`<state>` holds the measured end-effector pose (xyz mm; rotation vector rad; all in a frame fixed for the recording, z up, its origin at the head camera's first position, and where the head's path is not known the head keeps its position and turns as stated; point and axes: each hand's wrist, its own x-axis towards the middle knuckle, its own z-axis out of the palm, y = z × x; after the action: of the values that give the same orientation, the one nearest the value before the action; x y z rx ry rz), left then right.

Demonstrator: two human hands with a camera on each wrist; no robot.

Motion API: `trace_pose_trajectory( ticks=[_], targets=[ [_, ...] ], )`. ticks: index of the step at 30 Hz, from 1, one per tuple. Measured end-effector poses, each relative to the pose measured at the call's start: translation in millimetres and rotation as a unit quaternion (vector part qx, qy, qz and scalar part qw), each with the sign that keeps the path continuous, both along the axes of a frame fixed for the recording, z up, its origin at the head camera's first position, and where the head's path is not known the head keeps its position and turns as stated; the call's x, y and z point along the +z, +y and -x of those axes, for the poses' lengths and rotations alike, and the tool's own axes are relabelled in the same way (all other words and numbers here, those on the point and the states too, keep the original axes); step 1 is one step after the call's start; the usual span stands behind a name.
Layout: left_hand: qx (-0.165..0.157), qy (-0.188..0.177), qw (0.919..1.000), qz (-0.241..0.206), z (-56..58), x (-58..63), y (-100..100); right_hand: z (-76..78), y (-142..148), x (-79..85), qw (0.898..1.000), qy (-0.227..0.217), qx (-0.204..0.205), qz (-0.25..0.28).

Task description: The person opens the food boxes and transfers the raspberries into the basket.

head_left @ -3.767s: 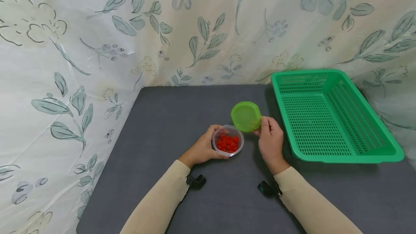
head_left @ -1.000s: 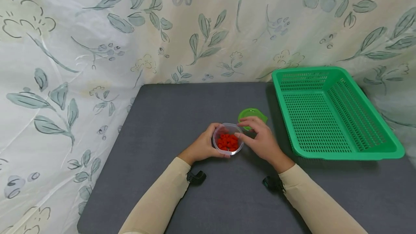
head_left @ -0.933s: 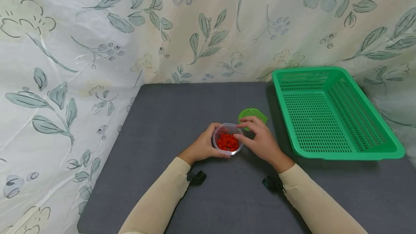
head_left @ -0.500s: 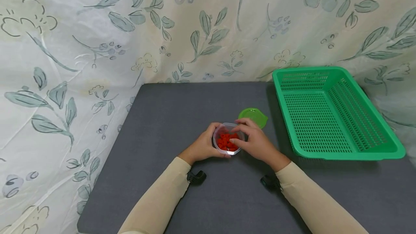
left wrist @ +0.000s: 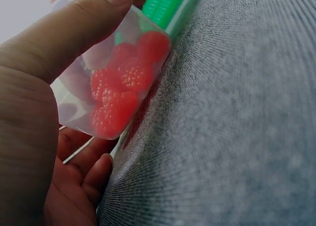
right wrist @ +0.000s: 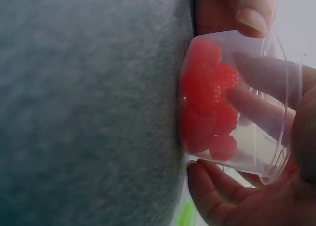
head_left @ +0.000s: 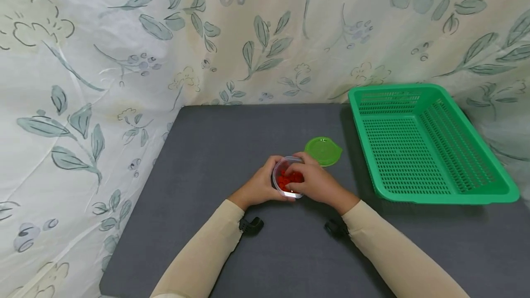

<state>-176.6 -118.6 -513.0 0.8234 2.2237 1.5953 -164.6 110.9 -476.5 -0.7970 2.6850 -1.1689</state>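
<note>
A small clear plastic container of red raspberries stands mid-table. My left hand grips it from the left, thumb at the near side and fingers at the far side. My right hand reaches in over the rim. In the right wrist view, two of its digits are inside the container, their tips on either side of a raspberry; I cannot tell whether they pinch it. Other right fingers rest outside the wall. Behind the right hand lies the green lid, flat on the table.
A large green plastic basket with slotted walls stands on the right of the dark grey table. A floral sheet hangs behind the table and along its left side. Black straps with cameras sit on both wrists.
My right hand has laid the green lid on the table and let it go. It has then moved left and down into the container. The left hand keeps its grip.
</note>
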Motion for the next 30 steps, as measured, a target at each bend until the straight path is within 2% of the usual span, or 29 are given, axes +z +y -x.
trace_pose_trajectory(
  ticks=[9,27,28,30],
  targets=[
    [-0.001,0.003,0.9999,-0.011,1.5,0.4,2.8,2.3,-3.9,5.1,1.0,-0.02,0.003,-0.009],
    [-0.002,0.011,0.9999,-0.009,0.9,-0.3,0.7,-3.9,-3.5,2.9,1.0,-0.019,-0.013,0.016],
    [-0.002,0.01,0.9999,-0.009,-1.1,3.7,1.4,-4.6,-3.0,2.7,1.0,-0.017,-0.015,0.018],
    [0.0,0.01,0.9999,-0.006,-1.6,3.6,2.1,-5.5,-2.4,2.1,0.999,-0.011,-0.024,0.024]
  ],
)
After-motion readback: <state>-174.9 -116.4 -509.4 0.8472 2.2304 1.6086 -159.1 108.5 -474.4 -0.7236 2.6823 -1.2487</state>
